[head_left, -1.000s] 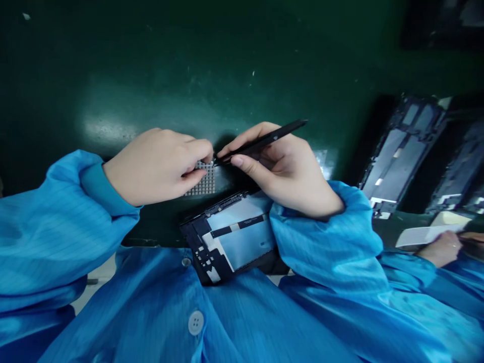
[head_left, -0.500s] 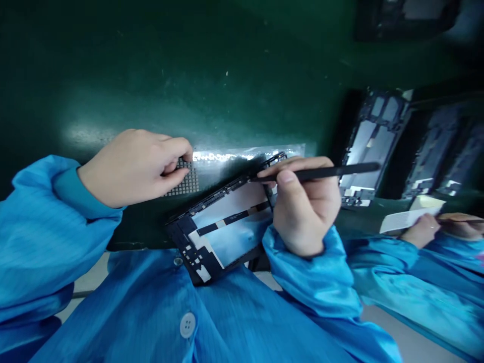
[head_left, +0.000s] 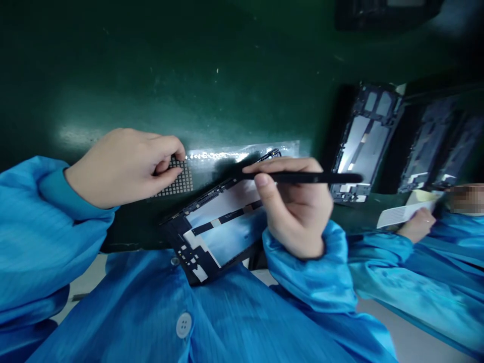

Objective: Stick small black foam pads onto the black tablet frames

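My left hand [head_left: 128, 169] is closed, thumb against bent forefinger, on the end of a clear sheet of small square stickers [head_left: 183, 179]. The sheet's shiny clear part [head_left: 289, 147] stretches right along the table. My right hand [head_left: 298, 212] grips black tweezers [head_left: 321, 177] held nearly level, their tips pointing left over the phone's upper long edge. That phone frame [head_left: 230, 242], with its inner side up, lies tilted at the table's front edge against my smock. A dark ribbon strip crosses its silvery middle, and my right hand covers its right end.
Several similar phone frames [head_left: 365, 141] stand in a row at the right on the green table [head_left: 151, 70]. A dark object [head_left: 385, 15] lies at the far right. Close on my right, a co-worker's hand [head_left: 418, 225] holds a white sheet [head_left: 397, 216].
The whole view has shifted slightly, so things sit further left. In my right hand the tweezers have turned closer to level. My left hand keeps its pinch on the sticker sheet.
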`<act>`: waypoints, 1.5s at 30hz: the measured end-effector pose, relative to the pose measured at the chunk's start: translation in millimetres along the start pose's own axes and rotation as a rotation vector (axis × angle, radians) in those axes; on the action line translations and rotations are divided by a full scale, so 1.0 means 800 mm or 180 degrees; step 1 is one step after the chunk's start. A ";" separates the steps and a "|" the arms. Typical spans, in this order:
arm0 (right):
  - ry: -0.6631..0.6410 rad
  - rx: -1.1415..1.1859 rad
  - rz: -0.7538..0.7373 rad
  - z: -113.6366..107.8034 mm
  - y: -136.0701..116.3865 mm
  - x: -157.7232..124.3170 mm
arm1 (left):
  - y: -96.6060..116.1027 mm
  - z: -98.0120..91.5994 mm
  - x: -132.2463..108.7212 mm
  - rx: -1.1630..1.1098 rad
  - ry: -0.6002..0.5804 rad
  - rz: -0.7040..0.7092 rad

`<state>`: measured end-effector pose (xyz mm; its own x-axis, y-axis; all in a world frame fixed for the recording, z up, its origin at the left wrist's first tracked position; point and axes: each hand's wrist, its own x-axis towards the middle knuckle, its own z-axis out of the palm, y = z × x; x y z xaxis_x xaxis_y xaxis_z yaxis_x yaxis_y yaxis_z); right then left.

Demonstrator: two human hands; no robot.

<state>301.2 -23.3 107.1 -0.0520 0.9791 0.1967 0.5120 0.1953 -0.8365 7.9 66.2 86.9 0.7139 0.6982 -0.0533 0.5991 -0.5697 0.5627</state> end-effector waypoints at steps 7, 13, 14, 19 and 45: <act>-0.1713 0.0052 -0.0255 0.026 0.002 0.085 | 0.010 -0.007 0.002 0.0191 -0.0401 -0.0215; -0.1692 0.0169 -0.0213 0.036 0.015 0.085 | 0.014 -0.009 0.002 0.0165 -0.0430 -0.0250; -0.1713 0.0158 -0.0220 0.036 0.015 0.085 | 0.014 -0.010 0.002 0.0160 -0.0444 -0.0259; -0.1737 0.0335 -0.0208 0.034 0.011 0.088 | 0.015 -0.014 0.003 0.0171 -0.0444 -0.0245; -0.1119 -0.0074 -0.0240 0.010 -0.009 0.053 | 0.005 -0.005 0.000 -0.0041 -0.0140 -0.0089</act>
<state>288.8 17.4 117.4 -0.3801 0.9226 0.0660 0.5148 0.2702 -0.8136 9.0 65.9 92.4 0.7125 0.6938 -0.1053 0.6145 -0.5444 0.5709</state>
